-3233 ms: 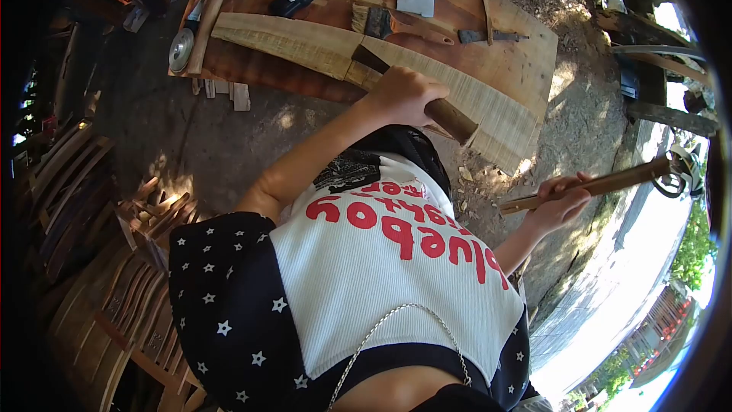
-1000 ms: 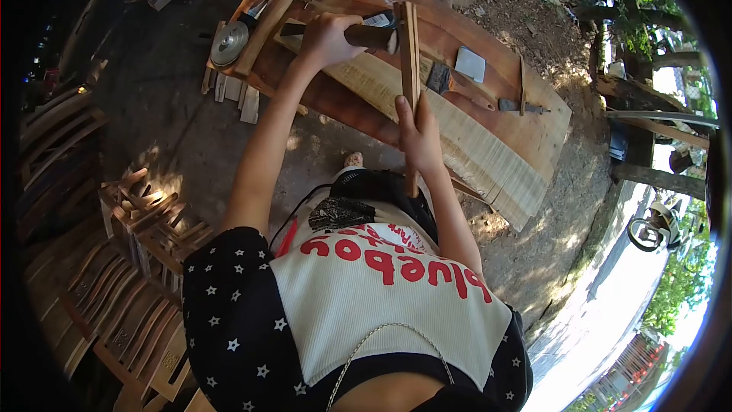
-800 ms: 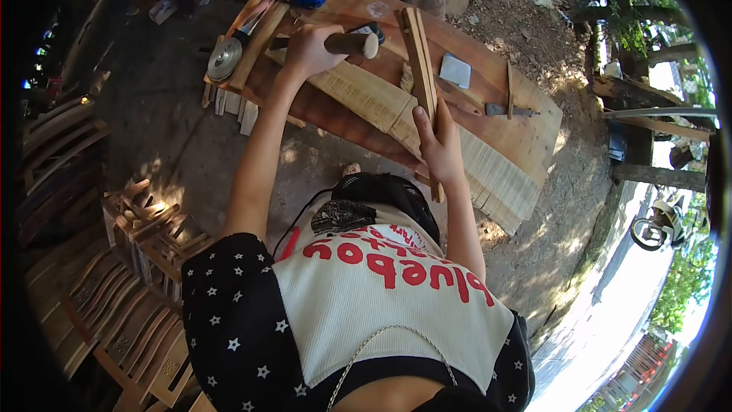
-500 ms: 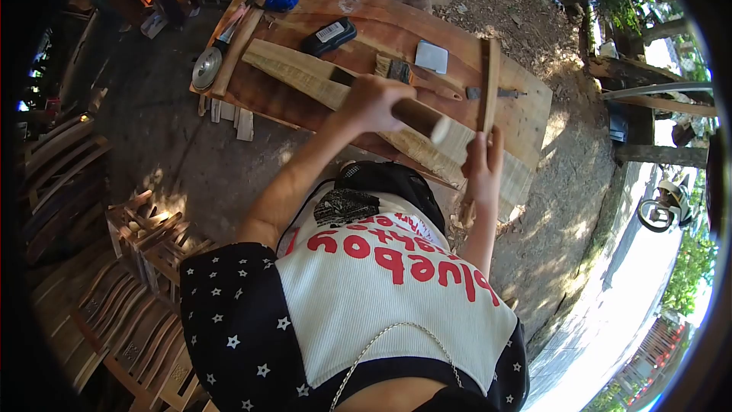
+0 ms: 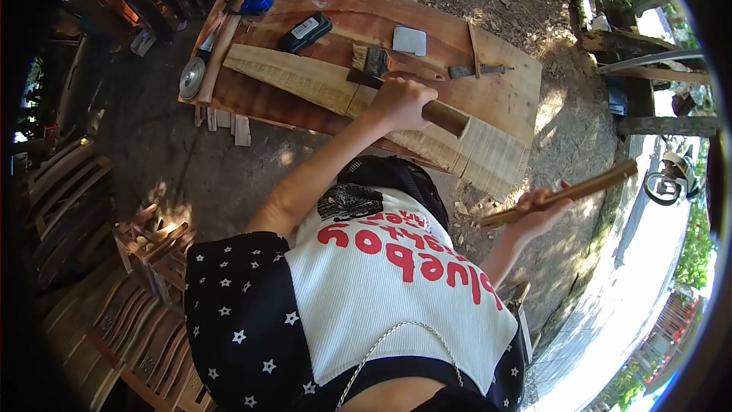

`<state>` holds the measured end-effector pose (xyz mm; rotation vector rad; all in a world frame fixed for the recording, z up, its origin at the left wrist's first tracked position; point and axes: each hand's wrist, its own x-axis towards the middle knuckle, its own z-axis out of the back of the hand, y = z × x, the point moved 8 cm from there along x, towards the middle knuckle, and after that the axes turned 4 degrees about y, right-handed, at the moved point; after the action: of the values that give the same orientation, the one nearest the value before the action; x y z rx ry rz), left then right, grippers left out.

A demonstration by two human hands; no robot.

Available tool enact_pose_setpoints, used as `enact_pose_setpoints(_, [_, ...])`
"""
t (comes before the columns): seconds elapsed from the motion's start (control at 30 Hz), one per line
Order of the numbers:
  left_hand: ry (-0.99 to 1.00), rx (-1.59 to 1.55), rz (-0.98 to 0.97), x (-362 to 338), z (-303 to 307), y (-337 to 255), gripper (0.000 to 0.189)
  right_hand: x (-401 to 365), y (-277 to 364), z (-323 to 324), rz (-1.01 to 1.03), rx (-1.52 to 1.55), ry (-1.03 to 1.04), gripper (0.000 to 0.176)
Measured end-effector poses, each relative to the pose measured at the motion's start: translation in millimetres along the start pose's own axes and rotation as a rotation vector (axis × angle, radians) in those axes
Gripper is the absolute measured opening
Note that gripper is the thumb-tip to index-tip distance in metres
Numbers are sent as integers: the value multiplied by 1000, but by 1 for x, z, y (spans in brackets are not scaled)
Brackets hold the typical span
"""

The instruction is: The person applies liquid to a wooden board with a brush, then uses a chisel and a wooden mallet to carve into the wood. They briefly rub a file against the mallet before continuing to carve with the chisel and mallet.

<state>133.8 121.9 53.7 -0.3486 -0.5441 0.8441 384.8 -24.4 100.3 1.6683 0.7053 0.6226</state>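
Observation:
My left hand (image 5: 408,103) is closed around the round wooden handle (image 5: 447,118) of a tool, whose dark flat end (image 5: 364,78) points up and left over a pale plank (image 5: 286,76) on the workbench (image 5: 335,4). Off the bench's near right corner, my right hand (image 5: 540,210) grips a narrow brown wooden strip (image 5: 598,183), its far end raised to the right. Beyond my left hand lies a brush (image 5: 370,59). A dark flat-bladed tool (image 5: 461,72) lies at the right, with a thin wooden stick (image 5: 474,49) across it.
Across the bench are a blue tape measure (image 5: 257,0), a dark labelled case (image 5: 305,32), a pale square block (image 5: 409,40) and a round metal disc (image 5: 192,78). Curved wooden pieces (image 5: 137,320) stand at the lower left. A motorbike-like object (image 5: 671,177) stands at the right.
My right hand has moved down and right off the bench, and its strip has swung from near upright to slanting right. My left hand has moved slightly right and down with the tool.

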Motion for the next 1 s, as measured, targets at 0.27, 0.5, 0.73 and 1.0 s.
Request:
enact_pose_setpoints(0.27, [-13, 55, 121, -9, 18, 41, 25, -29, -49, -65, -216, -202, 442, 29])
enact_pose_setpoints(0.5, [-152, 94, 158, -17, 51, 67, 21, -70, -100, -121, -116, -634, 819, 25])
enact_pose_setpoints(0.73, [-114, 124, 214, -33, 73, 96, 29, -74, -75, -150, -219, -105, 535, 27])
enact_pose_setpoints(1.0, [-177, 108, 225, -51, 106, 123, 24, -75, -72, -170, -140, 12, 452, 25])
